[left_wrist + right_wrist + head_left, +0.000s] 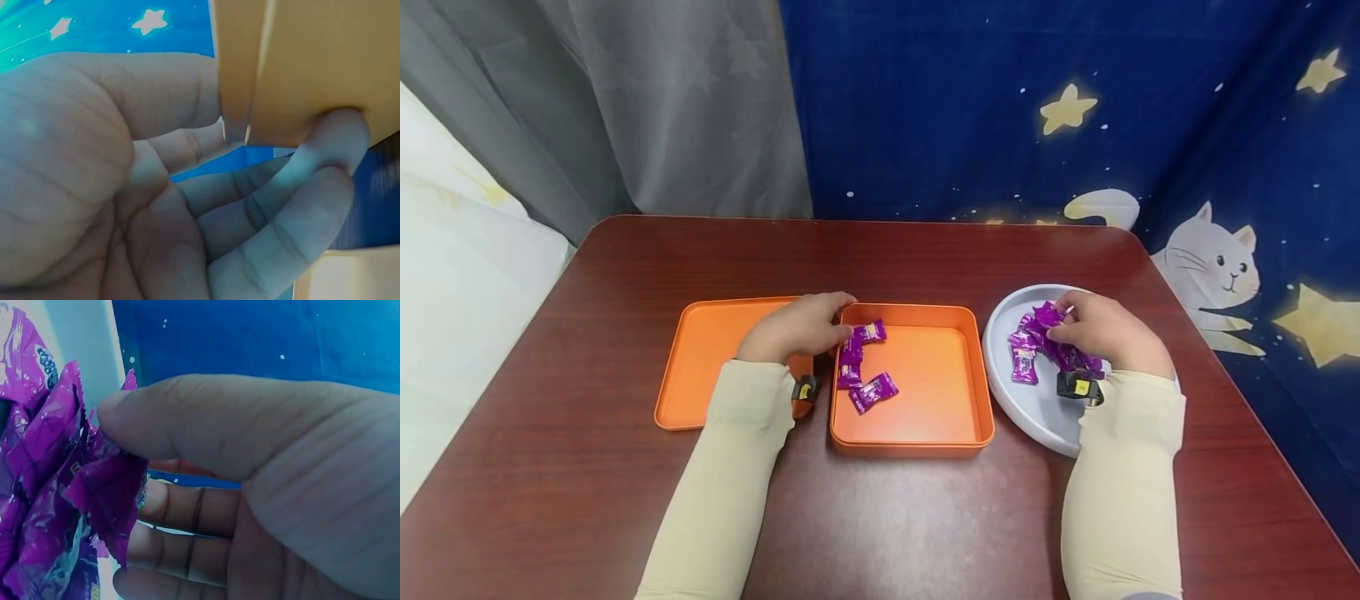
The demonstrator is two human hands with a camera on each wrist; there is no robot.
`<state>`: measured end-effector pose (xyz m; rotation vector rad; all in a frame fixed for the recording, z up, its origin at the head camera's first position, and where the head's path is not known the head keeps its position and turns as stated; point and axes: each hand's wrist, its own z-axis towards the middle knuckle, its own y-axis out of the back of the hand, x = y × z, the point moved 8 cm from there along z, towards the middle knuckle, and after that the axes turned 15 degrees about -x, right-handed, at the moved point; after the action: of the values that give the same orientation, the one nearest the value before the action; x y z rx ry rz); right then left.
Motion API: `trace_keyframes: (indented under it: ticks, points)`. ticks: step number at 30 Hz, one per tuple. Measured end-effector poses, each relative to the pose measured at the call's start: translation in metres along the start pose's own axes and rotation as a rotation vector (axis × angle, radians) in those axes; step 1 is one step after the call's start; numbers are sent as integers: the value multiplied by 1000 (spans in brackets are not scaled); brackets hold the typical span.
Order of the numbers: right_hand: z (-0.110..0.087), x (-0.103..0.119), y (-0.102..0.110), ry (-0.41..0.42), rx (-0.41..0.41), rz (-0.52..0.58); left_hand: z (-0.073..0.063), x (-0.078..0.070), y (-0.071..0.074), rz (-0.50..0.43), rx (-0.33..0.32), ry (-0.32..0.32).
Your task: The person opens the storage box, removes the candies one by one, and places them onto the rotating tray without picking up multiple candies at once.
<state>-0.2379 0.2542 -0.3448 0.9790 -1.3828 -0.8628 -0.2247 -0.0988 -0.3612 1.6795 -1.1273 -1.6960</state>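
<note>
With its thumb over the rim and fingers against the outside, my left hand (795,327) grips the left wall of an orange box (928,379). That wall (312,56) fills the upper right of the left wrist view. Several purple wrapped candies (873,392) lie along the box's left side. Over a pale grey round plate (1011,400), my right hand (1108,330) pinches a purple wrapped candy (112,494) between thumb and fingers. More purple candies (1024,364) are piled on the plate, partly hidden by this hand.
An orange lid (688,367) lies flat left of the box, partly behind the left hand and sleeve. Everything rests on a dark reddish-brown table (910,517). Grey and blue curtains (925,108) hang behind the table's far edge.
</note>
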Motion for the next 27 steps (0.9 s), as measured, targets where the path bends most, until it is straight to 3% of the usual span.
trace_keyframes:
  ticks: [21,27]
  points:
    - [-1,-3,0,-22,25,9,0,0,0,-6,3,9]
    - [0,2,1,19,7,-9,0,0,0,0,4,3]
